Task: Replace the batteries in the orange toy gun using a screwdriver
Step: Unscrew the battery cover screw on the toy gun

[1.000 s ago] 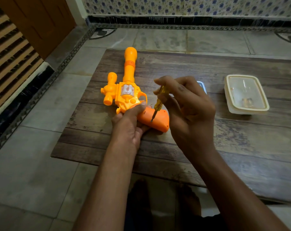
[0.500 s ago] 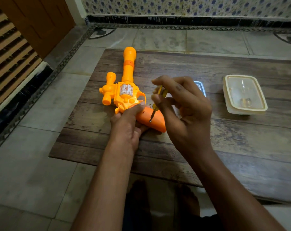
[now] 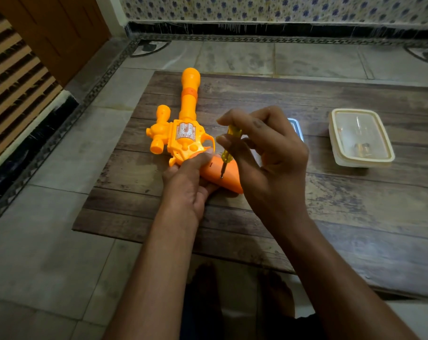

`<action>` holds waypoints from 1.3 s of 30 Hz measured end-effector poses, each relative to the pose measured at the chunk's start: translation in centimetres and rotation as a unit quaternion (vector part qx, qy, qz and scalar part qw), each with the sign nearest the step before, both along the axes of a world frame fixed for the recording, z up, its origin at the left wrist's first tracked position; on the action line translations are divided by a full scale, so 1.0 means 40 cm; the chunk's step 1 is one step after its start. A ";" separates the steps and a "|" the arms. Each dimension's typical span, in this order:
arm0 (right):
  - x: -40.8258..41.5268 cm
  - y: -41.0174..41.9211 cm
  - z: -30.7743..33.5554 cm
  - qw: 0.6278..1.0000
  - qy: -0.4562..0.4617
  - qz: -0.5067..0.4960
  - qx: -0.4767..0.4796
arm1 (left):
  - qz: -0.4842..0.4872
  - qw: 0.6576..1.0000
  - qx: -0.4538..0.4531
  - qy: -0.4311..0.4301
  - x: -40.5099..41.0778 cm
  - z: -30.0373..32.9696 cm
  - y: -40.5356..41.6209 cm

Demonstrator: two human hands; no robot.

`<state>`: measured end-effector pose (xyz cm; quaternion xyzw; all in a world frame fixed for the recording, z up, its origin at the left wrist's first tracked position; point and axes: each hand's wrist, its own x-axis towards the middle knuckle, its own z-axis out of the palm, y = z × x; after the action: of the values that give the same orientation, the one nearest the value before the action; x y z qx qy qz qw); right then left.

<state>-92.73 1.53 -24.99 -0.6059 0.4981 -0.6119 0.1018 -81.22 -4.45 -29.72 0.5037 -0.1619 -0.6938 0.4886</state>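
Left hand (image 3: 186, 182) clamps grip of gun (image 3: 183, 138), flat on mat (image 3: 306, 204), barrel pointing away. Right hand (image 3: 269, 163) pinches screwdriver (image 3: 229, 149), steeper than before, tip on grip, probably in screw. Tub (image 3: 360, 137) far right.

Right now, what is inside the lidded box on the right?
Through the box's clear lid, a small brownish item shows near its front wall. The lid's glare blurs it, so what it is cannot be told.
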 end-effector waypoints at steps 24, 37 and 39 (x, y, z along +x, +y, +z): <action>-0.004 -0.006 -0.006 1.000 0.008 -0.008 -0.021 | -0.011 0.999 -0.008 0.030 -0.002 0.000 0.001; -0.006 -0.006 -0.016 1.000 -0.009 0.007 -0.014 | -0.014 1.000 -0.010 0.019 -0.002 0.004 0.001; -0.003 -0.003 -0.013 1.000 -0.005 0.001 -0.012 | -0.014 1.000 -0.006 0.014 -0.001 0.005 0.002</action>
<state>-92.84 1.41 -25.49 -0.6044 0.4898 -0.6206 0.0979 -81.28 -4.37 -29.51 0.4883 -0.1662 -0.7067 0.4843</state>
